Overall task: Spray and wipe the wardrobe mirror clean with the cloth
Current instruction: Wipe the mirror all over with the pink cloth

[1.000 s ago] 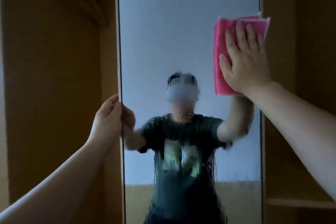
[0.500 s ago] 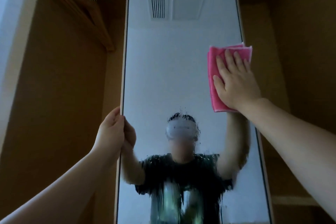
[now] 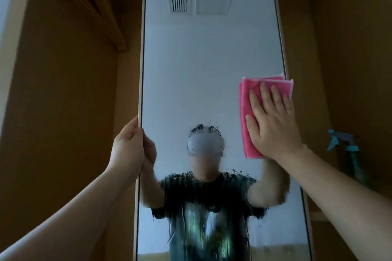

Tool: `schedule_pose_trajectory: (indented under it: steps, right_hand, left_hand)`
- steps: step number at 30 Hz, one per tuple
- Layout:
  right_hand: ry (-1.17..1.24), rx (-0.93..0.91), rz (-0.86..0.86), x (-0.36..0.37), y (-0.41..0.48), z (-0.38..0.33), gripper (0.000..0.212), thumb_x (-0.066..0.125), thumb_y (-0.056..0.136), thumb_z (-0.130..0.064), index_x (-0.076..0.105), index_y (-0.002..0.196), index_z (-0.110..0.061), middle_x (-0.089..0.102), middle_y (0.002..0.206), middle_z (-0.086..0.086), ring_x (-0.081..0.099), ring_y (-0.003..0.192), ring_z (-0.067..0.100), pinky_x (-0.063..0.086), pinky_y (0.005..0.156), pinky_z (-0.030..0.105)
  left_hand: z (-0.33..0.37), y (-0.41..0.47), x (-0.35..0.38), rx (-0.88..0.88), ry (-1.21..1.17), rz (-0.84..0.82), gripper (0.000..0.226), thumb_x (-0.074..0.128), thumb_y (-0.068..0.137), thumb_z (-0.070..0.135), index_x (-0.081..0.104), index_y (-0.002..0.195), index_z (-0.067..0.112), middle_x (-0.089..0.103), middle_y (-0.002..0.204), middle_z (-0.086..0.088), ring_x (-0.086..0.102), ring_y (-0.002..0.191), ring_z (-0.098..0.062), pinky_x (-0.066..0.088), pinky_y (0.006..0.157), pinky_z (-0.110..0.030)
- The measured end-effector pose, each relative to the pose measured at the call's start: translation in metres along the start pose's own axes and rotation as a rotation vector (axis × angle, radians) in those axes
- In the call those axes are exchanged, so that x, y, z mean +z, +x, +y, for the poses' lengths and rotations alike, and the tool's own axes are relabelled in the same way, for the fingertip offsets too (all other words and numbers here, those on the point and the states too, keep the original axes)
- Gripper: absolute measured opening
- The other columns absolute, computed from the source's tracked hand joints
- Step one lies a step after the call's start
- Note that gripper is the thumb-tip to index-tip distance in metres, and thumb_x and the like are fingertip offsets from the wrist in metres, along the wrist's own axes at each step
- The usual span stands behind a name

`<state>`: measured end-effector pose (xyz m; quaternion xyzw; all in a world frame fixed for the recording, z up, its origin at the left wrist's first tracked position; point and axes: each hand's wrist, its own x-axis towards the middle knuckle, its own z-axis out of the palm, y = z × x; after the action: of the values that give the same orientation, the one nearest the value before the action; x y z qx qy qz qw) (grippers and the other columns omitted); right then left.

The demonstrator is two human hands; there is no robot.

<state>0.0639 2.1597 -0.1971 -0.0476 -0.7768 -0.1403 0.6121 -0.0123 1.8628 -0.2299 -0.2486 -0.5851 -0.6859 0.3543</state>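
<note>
A tall narrow wardrobe mirror (image 3: 207,65) with a pale frame stands straight ahead. Its lower half is streaked with wet spray droplets and runs. My left hand (image 3: 129,150) grips the mirror's left edge at mid height. My right hand (image 3: 273,125) lies flat, fingers spread, pressing a folded pink cloth (image 3: 254,95) against the glass near the right edge. A teal spray bottle (image 3: 350,154) stands on a wardrobe shelf to the right, behind my right forearm.
Brown wardrobe walls close in on both sides of the mirror. A wooden hanging rail (image 3: 89,6) slopes along the upper left. A shelf edge (image 3: 318,216) shows low on the right. The mirror reflects a ceiling vent and a person.
The view has tilted upward, so more of the mirror's top shows. My right hand has slid the cloth down the right side of the glass. My left hand keeps its hold on the left edge.
</note>
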Motion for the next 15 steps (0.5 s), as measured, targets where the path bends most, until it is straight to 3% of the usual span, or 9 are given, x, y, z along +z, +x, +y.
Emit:
schedule_pose_trajectory:
  steps: [2, 8, 15]
  right_hand:
    - [0.001, -0.015, -0.001, 0.003, -0.011, -0.003, 0.063, 0.015, 0.100, -0.045, 0.021, 0.153, -0.012, 0.019, 0.158, 0.017, 0.016, 0.146, 0.039, 0.010, 0.119, 0.053]
    - [-0.010, -0.019, -0.017, 0.000, -0.009, -0.004, 0.063, 0.017, 0.098, -0.046, 0.024, 0.152, -0.013, 0.020, 0.158, 0.016, 0.016, 0.146, 0.038, 0.009, 0.119, 0.053]
    - [-0.006, -0.077, -0.065, -0.005, 0.015, -0.002, 0.064, 0.011, 0.098, -0.049, 0.013, 0.154, -0.018, 0.010, 0.161, 0.012, 0.006, 0.148, 0.035, 0.003, 0.120, 0.051]
  left_hand:
    - [-0.001, 0.001, 0.000, 0.001, -0.001, 0.007, 0.038, 0.038, 0.101, 0.015, 0.045, 0.138, 0.009, 0.047, 0.068, 0.007, 0.048, 0.038, 0.003, 0.041, 0.037, -0.012]
    - [-0.002, 0.000, 0.000, 0.011, -0.020, 0.001, 0.038, 0.037, 0.101, 0.013, 0.043, 0.138, 0.005, 0.051, 0.044, 0.023, 0.046, 0.036, 0.004, 0.038, 0.035, -0.011]
    - [-0.004, 0.001, 0.000, 0.003, -0.053, -0.009, 0.040, 0.038, 0.100, 0.015, 0.044, 0.139, 0.010, 0.051, 0.043, 0.021, 0.045, 0.036, 0.001, 0.039, 0.035, -0.015]
